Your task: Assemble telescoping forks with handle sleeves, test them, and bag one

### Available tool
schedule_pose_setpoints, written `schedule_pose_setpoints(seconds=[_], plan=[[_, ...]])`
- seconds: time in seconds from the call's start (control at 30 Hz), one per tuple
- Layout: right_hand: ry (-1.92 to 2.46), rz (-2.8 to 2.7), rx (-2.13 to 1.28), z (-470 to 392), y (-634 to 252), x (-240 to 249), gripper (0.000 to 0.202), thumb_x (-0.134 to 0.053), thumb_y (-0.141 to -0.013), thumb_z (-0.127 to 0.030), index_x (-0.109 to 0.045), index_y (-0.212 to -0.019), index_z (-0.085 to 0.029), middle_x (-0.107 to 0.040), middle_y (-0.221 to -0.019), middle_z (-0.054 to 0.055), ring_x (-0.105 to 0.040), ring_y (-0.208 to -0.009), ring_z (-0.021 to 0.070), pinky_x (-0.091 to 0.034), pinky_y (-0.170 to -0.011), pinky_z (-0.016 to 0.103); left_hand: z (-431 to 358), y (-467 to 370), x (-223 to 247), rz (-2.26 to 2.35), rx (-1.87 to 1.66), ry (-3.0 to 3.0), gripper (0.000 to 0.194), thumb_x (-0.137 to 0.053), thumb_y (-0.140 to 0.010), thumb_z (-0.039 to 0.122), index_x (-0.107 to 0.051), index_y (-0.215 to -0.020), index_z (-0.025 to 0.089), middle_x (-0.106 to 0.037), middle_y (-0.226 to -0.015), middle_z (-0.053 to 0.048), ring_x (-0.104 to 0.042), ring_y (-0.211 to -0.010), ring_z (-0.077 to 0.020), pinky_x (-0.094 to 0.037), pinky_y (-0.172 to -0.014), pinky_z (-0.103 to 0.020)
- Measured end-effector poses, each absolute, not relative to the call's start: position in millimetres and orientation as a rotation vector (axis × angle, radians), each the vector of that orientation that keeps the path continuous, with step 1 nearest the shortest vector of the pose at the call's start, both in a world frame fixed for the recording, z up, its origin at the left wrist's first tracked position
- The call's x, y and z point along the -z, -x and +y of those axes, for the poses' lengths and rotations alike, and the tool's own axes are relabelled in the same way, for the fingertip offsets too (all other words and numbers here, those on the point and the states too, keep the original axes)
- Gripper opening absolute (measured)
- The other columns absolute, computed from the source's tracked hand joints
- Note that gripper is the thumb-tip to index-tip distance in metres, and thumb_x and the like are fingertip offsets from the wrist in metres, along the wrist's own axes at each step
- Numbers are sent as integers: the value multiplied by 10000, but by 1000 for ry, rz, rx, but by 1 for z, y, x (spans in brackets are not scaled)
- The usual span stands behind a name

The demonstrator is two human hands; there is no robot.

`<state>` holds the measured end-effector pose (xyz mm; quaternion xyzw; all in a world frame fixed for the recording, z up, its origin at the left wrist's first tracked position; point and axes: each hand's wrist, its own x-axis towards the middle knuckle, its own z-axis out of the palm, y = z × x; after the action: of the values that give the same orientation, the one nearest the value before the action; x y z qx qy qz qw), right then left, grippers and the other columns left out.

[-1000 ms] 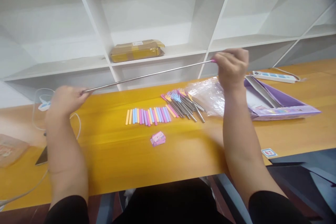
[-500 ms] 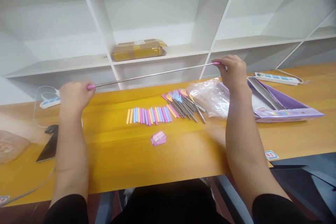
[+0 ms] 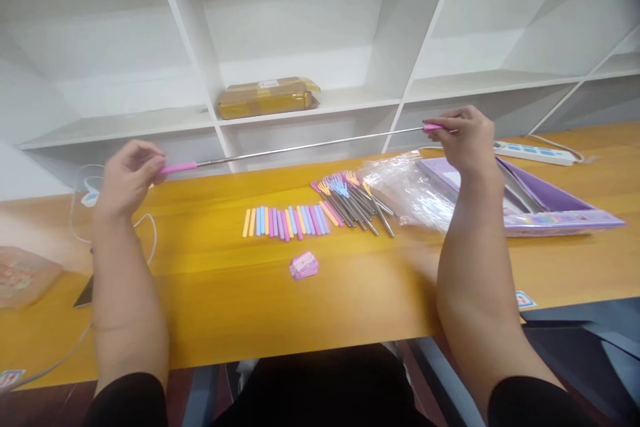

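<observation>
A telescopic back scratcher (image 3: 310,145) is drawn out long above the table, its thin metal rod tilted slightly up to the right. My left hand (image 3: 126,180) is closed on the end of its pink handle (image 3: 181,167). At the other end my right hand (image 3: 470,137) pinches a pink piece, partly covered by my fingers. Below the rod lies a pile of back scratchers (image 3: 353,197) with pink, orange, blue and purple claw heads. Beside it is a row of coloured handle sleeves (image 3: 285,221), and nearer me a small stack of pink cards (image 3: 304,265).
Clear plastic wrap (image 3: 407,187) and an open purple box (image 3: 565,219) lie on the right. Power strips (image 3: 537,152) rest near the back. A taped brown parcel (image 3: 267,98) sits on the white shelf. A bag (image 3: 25,277) and cables are at left.
My hands have moved apart, the left leftward and the right rightward. More of the pink handle shows beyond my left fingers, and the pink piece at my right hand has shifted right.
</observation>
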<state>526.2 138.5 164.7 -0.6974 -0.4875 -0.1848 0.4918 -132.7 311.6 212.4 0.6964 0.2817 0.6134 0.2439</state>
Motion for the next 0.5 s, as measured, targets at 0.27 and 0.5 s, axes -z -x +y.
schedule_pose_setpoints(seconds=[0.27,0.5], plan=[[1510,-1118,180,116,-510,-178,221,-846,-869,-34,-910,-947,-230,-667,-880,19,-657,-663,94,-604,-749,272,285,124,-232,529,-1809,-1553,556,-1091,-567,438,-630,-702,158,-666,-681,22,-489,-528,-60,-352,-456,-207],[1186,-1070,39,125,-506,-180,74,-769,-889,-134,-751,-879,-205,-738,-832,49,-635,-643,128,-598,-734,330,306,132,-233,475,-1986,-1240,561,-1126,-549,288,-642,-800,157,-662,-723,57,-544,-693,-40,-504,-658,-169]])
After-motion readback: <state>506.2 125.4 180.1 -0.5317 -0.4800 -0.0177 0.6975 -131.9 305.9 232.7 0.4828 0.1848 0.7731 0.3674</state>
